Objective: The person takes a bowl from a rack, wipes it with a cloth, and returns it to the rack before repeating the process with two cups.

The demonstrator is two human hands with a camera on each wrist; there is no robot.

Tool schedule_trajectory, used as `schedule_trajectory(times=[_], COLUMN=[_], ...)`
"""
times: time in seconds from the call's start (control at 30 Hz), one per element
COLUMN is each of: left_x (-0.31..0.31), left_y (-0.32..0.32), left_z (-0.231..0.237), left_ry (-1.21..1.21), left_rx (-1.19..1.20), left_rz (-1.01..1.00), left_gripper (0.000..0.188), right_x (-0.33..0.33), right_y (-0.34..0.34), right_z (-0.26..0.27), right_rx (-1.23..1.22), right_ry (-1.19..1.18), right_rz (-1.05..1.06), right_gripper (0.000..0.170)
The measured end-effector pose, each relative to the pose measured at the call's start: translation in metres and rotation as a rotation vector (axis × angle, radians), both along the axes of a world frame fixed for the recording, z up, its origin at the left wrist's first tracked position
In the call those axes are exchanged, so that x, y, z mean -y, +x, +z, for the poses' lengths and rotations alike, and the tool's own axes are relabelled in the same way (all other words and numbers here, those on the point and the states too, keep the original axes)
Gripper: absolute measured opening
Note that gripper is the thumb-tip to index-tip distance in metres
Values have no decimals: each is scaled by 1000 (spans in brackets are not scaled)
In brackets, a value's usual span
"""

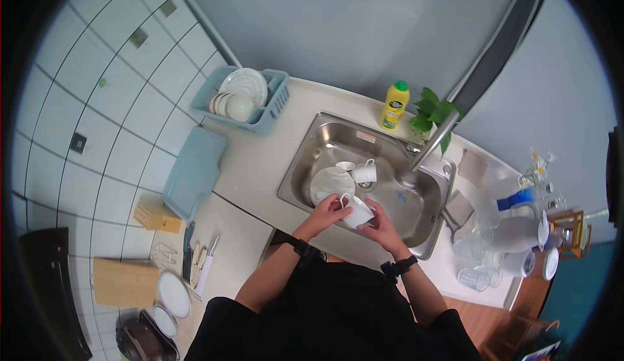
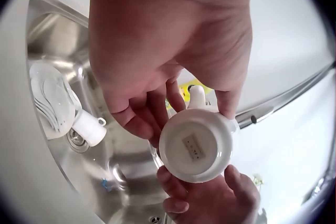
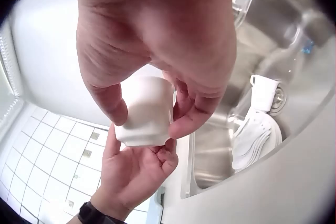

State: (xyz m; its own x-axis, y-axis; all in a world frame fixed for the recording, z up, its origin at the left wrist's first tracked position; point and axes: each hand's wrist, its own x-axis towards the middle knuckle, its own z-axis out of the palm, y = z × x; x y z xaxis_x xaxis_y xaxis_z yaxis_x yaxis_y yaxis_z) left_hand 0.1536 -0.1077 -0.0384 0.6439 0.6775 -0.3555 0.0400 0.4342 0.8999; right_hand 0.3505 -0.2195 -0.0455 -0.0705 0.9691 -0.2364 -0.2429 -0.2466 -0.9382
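Note:
Over the near edge of the sink, a white cup [image 1: 357, 214] is held between both hands. My left hand [image 1: 328, 213] grips it on the handle side, thumb and fingers about the cup. On the opposite side, my right hand [image 1: 382, 229] holds it between thumb and fingers. The left wrist view shows the underside of the cup [image 2: 195, 145], with a small printed mark on its base. Below, in the steel sink [image 1: 416, 221], are stacked white plates [image 1: 330, 182] and a second white cup [image 1: 365, 174] lying near the drain.
A blue dish rack [image 1: 276, 104] with plates and bowls stands at the back left. Behind the sink are a yellow bottle [image 1: 394, 106], a plant [image 1: 426, 111] and the faucet [image 1: 434, 141]. Glasses [image 1: 478, 278] and grey cloths [image 1: 460, 208] sit right; knives [image 1: 207, 263] lie left.

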Motion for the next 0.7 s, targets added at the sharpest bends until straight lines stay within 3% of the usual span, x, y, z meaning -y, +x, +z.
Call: schedule_trajectory(times=[0.17,0.23,0.3,0.33,0.37,0.43,0.5,0.6,0.7], left_x=[4,6,10,12,12,14,14,14,15], left_y=[-31,-37,-41,-40,-38,-33,-29,-31,-31], left_z=[-3,-24,-36,-37,-37,-26,-20,-20,-23], left_ry=[89,114,140,164,187,139,94,244,328], left_rx=[-66,-107,-149,-280,-409,-393,-374,-363,-409], left_rz=[93,125,152,170,184,113,36,-121,-208], left_gripper=[36,36,36,41,46,54,62,82,91], right_x=[-29,-35,-38,-37,-36,-34,-30,-23,-17], right_y=[-28,-38,-45,-48,-51,-54,-54,-45,-40], right_z=[4,3,1,-14,-40,-40,-37,-34,-38], right_rx=[35,70,231,240,374,520,174,175,136], right_ry=[-40,-62,-116,-112,-10,95,-220,-196,-208], right_rz=[156,199,142,152,96,39,-19,36,117], right_gripper=[80,78,71,71,68,66,66,74,86])
